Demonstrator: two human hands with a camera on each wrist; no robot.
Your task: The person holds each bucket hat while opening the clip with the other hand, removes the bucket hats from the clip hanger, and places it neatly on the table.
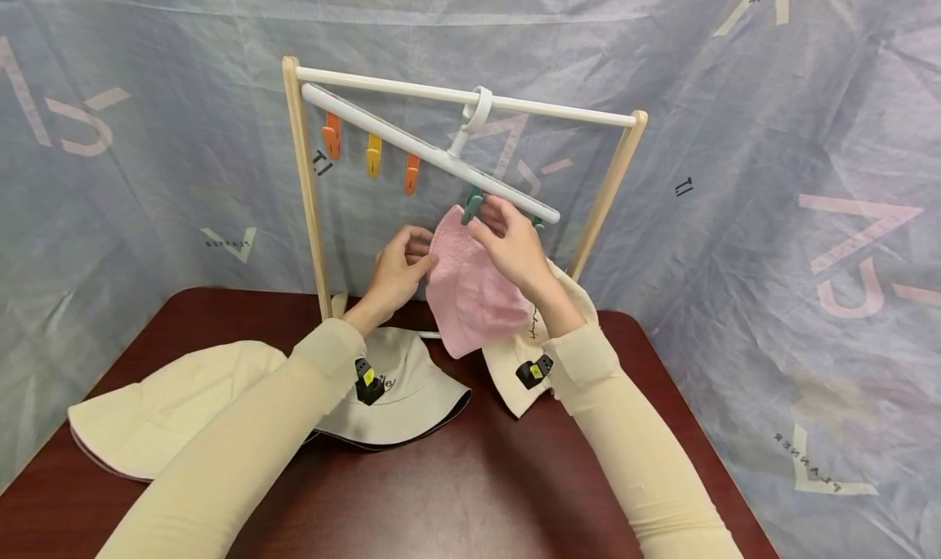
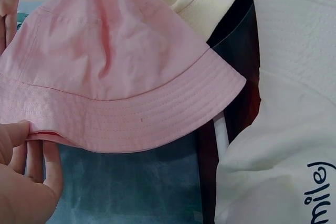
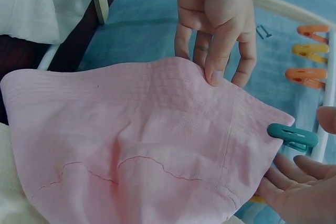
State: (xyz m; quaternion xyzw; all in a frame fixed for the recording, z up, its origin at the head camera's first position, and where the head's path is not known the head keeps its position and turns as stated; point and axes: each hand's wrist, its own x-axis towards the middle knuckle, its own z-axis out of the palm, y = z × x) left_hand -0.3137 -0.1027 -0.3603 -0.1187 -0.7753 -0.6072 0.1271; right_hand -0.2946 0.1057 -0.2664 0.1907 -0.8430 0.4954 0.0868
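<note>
While left hand [image 1: 393,277] pinches pink hat [image 1: 478,293], right hand [image 1: 520,250], fingers loose, flanks green clip [image 1: 472,206] at hat's twelve o'clock.

The pink hat [image 1: 478,297] is matt, ridge-stitched cloth, the green clip [image 1: 472,208] smooth plastic, the dark red tabletop [image 1: 441,498] glossy.

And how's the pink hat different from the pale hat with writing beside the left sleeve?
The pink hat is rosy; the pale hat is whitish outside. The left hand holds the pink hat up, while the pale hat rests on the table. The pale hat shows dark writing; the pink hat shows none here. Both have wide brims.
</note>
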